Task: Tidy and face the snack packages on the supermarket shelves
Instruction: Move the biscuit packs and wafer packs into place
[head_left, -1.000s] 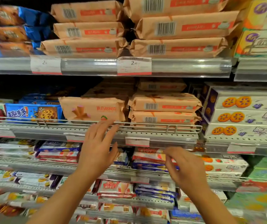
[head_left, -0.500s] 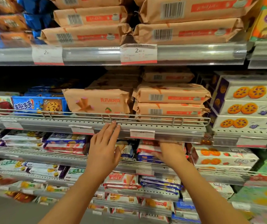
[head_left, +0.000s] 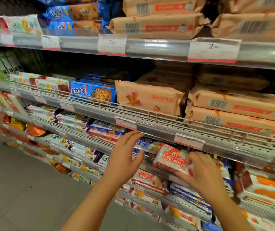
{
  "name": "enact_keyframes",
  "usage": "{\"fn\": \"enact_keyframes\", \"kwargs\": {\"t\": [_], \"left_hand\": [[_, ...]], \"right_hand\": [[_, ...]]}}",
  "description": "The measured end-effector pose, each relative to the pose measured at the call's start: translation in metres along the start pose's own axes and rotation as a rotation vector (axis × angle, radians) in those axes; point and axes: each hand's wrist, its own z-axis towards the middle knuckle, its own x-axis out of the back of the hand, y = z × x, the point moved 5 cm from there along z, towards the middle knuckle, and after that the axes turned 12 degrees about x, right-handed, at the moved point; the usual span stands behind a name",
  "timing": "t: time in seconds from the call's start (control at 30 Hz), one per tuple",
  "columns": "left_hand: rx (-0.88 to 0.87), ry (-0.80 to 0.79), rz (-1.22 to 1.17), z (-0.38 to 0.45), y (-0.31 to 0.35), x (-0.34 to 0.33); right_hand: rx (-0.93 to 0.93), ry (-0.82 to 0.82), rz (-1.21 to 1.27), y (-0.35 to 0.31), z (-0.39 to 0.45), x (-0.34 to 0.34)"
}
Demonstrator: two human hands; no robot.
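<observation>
My right hand (head_left: 200,174) grips a red and white wafer pack (head_left: 170,160) by its lower right end, tilted out in front of the third shelf. My left hand (head_left: 125,157) hovers beside it with straight fingers, its tips near the middle shelf's price rail (head_left: 156,132), holding nothing. Behind the pack lies a blue and white wafer pack (head_left: 143,145). On the middle shelf above stand tan biscuit packs (head_left: 150,99) and a blue cookie pack (head_left: 91,93).
More tan packs (head_left: 155,27) fill the top shelf above price tags (head_left: 213,50). White boxes with orange biscuits (head_left: 266,189) sit at the right. Lower shelves hold several red and blue wafer packs (head_left: 150,180). Grey floor (head_left: 25,189) lies at the lower left.
The view swung left and closer. My right hand reached under the middle shelf and has drawn out the red wafer pack. My left hand stayed open by the rail.
</observation>
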Motion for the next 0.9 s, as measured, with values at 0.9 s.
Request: {"fn": "enact_keyframes", "kwargs": {"t": [0.9], "left_hand": [[0.005, -0.317, 0.472, 0.039, -0.24, 0.091]], "right_hand": [[0.061, -0.105, 0.303, -0.182, 0.172, -0.114]]}}
